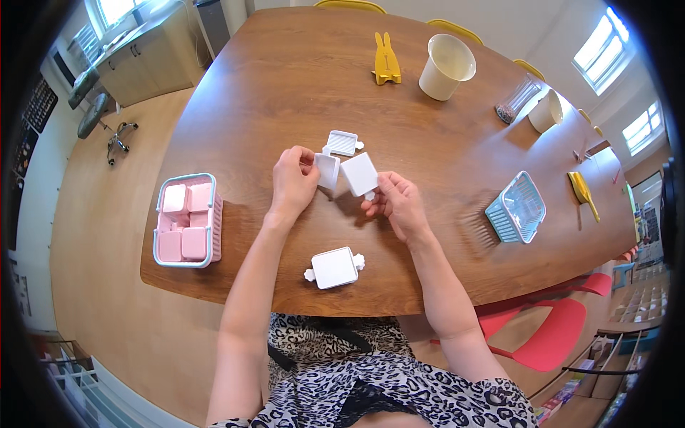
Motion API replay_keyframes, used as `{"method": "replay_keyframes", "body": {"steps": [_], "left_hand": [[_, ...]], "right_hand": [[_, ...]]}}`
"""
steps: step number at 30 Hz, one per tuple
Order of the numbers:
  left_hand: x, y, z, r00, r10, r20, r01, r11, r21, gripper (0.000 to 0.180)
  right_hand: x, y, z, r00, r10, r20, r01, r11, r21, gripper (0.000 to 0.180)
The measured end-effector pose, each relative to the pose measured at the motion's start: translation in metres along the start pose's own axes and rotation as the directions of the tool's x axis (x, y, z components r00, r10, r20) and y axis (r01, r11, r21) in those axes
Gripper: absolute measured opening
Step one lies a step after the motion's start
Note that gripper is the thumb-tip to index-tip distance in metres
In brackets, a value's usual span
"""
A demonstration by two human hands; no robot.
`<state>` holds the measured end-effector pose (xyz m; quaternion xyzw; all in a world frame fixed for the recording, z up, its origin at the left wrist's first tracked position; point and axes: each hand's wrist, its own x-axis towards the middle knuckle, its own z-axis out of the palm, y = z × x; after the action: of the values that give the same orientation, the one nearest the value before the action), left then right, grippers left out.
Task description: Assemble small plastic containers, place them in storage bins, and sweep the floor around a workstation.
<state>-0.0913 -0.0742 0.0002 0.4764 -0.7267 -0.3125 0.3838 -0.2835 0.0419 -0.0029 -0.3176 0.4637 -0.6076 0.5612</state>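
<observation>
My left hand [294,180] is closed, pinching a small white square dish [327,171] tilted on its edge. In my right hand [398,203] is a second white piece, a flat square tray [359,174], gripped near a scalloped tab at its lower edge. The two pieces are held close together above the table. Just beyond them lies a ridged white tray [343,143] with similar tabs. Nearer to me rests another white tray [335,269], its smooth face up, with a flower-shaped tab at either side.
On the wooden table [250,107], a pink basket [217,235] with square pink boxes stands left, a light-blue basket [508,220] right. Farther off are a yellow rabbit-shaped stand [387,64], a cream pot [442,80], a glass vase [515,102] and a yellow brush [580,187]. Red chairs [553,335] flank the right edge.
</observation>
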Motion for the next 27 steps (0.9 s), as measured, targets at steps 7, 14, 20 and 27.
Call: {"method": "replay_keyframes", "body": {"steps": [7, 14, 20, 27], "left_hand": [[-0.014, 0.022, 0.011, 0.946, -0.276, 0.170, 0.324, 0.804, -0.498, 0.026], [-0.024, 0.032, 0.002, 0.922, -0.146, 0.359, 0.341, 0.746, -0.572, 0.045], [-0.028, 0.035, 0.005, 0.939, -0.053, 0.340, 0.283, 0.681, -0.675, 0.045], [-0.030, 0.037, 0.008, 0.957, -0.071, 0.281, 0.249, 0.699, -0.671, 0.043]], "right_hand": [[-0.008, 0.008, 0.024, 0.998, -0.010, 0.058, 0.010, 1.000, 0.008, 0.023], [-0.003, 0.007, 0.014, 0.988, -0.033, -0.154, 0.036, 0.999, 0.018, 0.024], [-0.003, 0.006, 0.015, 0.979, -0.078, -0.191, 0.066, 0.996, -0.066, 0.024], [-0.002, 0.011, 0.022, 0.977, -0.128, -0.171, 0.113, 0.989, -0.094, 0.022]]}}
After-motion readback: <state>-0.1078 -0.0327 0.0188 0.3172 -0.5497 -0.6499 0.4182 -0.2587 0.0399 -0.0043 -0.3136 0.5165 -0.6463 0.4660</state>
